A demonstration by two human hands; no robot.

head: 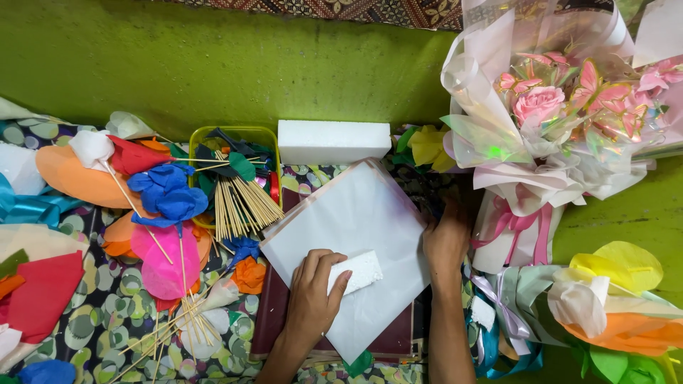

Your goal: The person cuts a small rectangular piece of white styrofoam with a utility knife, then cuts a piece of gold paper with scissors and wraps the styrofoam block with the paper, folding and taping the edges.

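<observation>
Foam (pixel 356 271) is sitting under my left hand (pixel 313 291), a small white block that I am pinning down on the white sheet (pixel 348 213), fingers curled over its near end and thumb along its side, so that hand is clamped on it. The sheet is lying as a tilted square on a dark board (pixel 274 320), in the middle of the patterned cloth (pixel 107 299). My right hand (pixel 447 238) is resting on the sheet's right edge, palm down with fingers bent; I cannot tell whether it is pinching the paper or only pressing on it. The two hands are apart, with the foam between them.

Just beyond the sheet's top corner a bigger white foam brick (pixel 333 141) is lying against the green wall (pixel 213 64). To its left a yellow tray (pixel 265 132) is holding dark green leaves and a fan of wooden sticks (pixel 240 203). Paper flowers in blue (pixel 167 192), pink (pixel 160 259), red and orange are spreading out to the left of that, some on sticks. To the right a wrapped bouquet (pixel 548 114) with pink roses, butterflies and a pink ribbon is leaning near my right hand, and more paper blooms in yellow and orange (pixel 619 299) are lying below it.
</observation>
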